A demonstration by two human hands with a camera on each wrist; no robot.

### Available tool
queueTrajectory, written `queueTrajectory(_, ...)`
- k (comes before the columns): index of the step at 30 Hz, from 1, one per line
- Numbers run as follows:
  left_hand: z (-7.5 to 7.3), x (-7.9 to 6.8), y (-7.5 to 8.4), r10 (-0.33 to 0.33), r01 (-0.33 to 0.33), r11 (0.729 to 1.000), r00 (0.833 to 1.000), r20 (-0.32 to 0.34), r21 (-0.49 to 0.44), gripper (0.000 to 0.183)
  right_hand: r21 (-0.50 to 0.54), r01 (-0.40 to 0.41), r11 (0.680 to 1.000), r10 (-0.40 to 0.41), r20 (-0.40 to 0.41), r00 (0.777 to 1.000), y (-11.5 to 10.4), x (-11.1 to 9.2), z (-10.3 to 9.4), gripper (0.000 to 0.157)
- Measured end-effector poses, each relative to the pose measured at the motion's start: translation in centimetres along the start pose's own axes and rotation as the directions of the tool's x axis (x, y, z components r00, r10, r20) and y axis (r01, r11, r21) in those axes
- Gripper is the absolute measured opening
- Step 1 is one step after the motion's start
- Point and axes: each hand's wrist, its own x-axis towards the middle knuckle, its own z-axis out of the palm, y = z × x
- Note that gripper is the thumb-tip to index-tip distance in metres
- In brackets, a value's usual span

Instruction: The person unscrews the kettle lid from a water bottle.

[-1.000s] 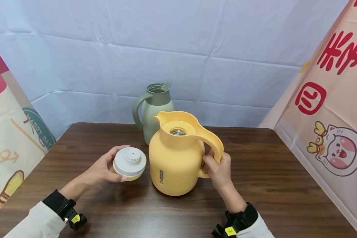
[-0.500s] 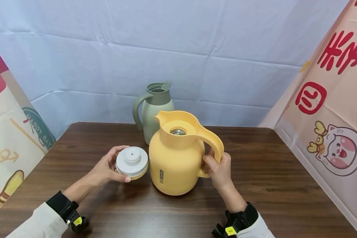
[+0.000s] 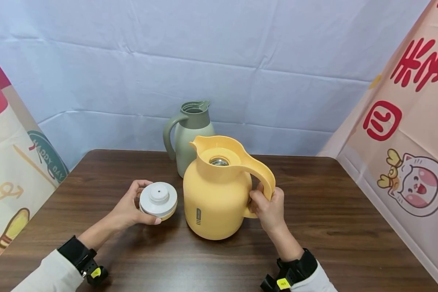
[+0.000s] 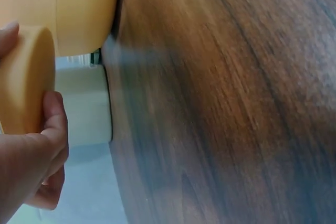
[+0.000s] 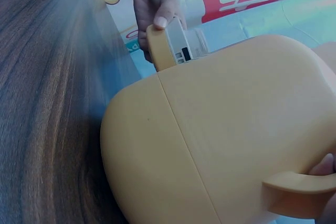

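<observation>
My left hand (image 3: 131,209) grips a round lid (image 3: 159,198) by its sides, left of a yellow vacuum jug (image 3: 215,194). The lid's white plug side faces up and its yellow top faces down. In the left wrist view the lid (image 4: 38,80) is held off the table, thumb and fingers at its edge. My right hand (image 3: 268,207) holds the jug's handle near its lower end, fingers curled round it. Upright on the table, the jug has an open mouth with a shiny inner liner (image 3: 219,162) showing. The right wrist view shows the lid (image 5: 161,48) beyond the jug's body.
A green jug (image 3: 190,150) with a lidless mouth stands behind the yellow one, partly covered by it. The dark wooden table (image 3: 336,219) ends at a pale blue cloth (image 3: 219,73). Printed cloths (image 3: 398,182) hang at both sides.
The lid moved slightly right toward the yellow jug, then back a little left, tilting a bit in the left hand. The right hand and the jug have stayed in place.
</observation>
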Motion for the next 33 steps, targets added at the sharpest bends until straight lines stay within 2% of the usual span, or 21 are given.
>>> queueTrajectory(15,0.5,-0.1,-0.8,-0.099,0.093,0.981,0.995,0.024,0.17,0.093,0.003,-0.003,1.0,0.003,0.006,1.0,0.0,-0.1,0.0,0.031)
queueTrajectory(21,0.8,-0.2,-1.0,-0.14,0.134,0.974,0.99,0.019,0.181,0.094,0.005,-0.002,1.0,0.002,0.011,1.0,0.0,-0.1,0.0,0.03)
queueTrajectory(33,1.3,-0.4,-1.5,-0.158,0.152,0.958,0.987,0.004,0.242,0.094,0.002,0.006,1.0,-0.006,0.004,1.0,0.0,-0.1,0.0,0.03)
